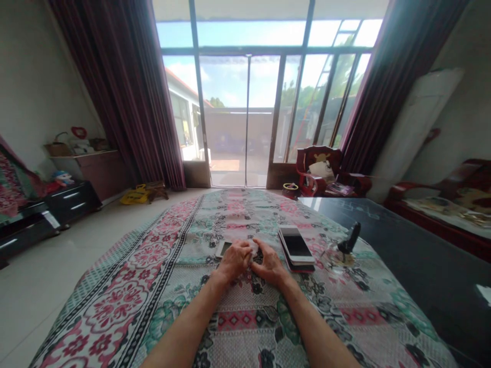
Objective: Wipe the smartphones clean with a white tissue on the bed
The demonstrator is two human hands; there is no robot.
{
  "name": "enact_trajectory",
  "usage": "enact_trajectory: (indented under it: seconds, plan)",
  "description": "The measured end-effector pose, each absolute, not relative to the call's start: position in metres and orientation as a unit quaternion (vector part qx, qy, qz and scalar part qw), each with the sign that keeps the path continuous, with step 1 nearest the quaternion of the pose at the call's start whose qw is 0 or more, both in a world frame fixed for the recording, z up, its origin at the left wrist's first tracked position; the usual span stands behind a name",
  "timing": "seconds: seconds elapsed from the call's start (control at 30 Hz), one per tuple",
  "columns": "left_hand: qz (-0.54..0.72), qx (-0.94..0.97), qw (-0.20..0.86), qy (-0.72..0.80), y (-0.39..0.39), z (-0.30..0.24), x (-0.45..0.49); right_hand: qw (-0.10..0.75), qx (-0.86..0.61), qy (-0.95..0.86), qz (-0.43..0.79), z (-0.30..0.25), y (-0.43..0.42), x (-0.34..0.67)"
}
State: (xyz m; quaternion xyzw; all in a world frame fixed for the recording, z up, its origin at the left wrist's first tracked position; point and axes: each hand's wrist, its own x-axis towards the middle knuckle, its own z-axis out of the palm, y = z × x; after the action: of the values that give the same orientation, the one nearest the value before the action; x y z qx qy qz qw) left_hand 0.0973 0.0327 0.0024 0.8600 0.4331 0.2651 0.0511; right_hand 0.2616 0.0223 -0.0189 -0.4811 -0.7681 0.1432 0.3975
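Note:
My left hand (235, 261) and my right hand (269, 262) meet over the middle of the cloth-covered table. Between them is a small, whitish, crumpled piece (253, 248), perhaps tissue or cloth; fingers hide much of it. The left fingers are curled closed on it, while the right thumb and fingers bend around its other side. A small white device with a grey screen (225, 249) lies just left of my left hand, partly covered by it. Right of my right hand lies a white tablet with a dark screen (296, 244), stacked on another flat device with a dark, reddish edge.
A clear glass dish (337, 263) with a black-handled object (349, 238) stands on the right of the patterned tablecloth (238, 337). A dark glossy tabletop (383, 245) adjoins it. Beyond are a red wooden chair (307, 176), a yellow bag (135, 194) and glass doors.

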Motion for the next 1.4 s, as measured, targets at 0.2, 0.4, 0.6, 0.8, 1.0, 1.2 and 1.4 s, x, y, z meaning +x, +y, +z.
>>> enact_trajectory:
  seconds: [0.2, 0.4, 0.6, 0.8, 1.0, 1.2, 1.4]
  plan:
    - [0.279, 0.823, 0.077, 0.489, 0.040, 0.003, 0.074, 0.384, -0.482, -0.770, 0.163, -0.016, 0.022, 0.262]
    - [0.259, 0.754, 0.040, 0.603, 0.050, -0.002, 0.037, 0.381, -0.483, -0.767, 0.183, -0.012, 0.020, 0.262]
    - [0.224, 0.749, 0.012, 0.624, 0.036, 0.005, 0.053, 0.383, -0.483, -0.767, 0.178, -0.015, 0.021, 0.262]
    - [0.264, 0.840, 0.070, 0.468, 0.022, 0.006, 0.081, 0.386, -0.481, -0.768, 0.171, -0.022, 0.024, 0.262]
    - [0.292, 0.844, 0.091, 0.442, 0.030, 0.003, 0.068, 0.386, -0.481, -0.768, 0.174, -0.020, 0.023, 0.262]
    - [0.281, 0.790, 0.071, 0.540, 0.041, 0.003, 0.034, 0.380, -0.477, -0.773, 0.176, -0.012, 0.020, 0.263]
    - [0.206, 0.735, 0.034, 0.645, 0.033, 0.008, 0.038, 0.388, -0.479, -0.767, 0.176, -0.012, 0.020, 0.262]
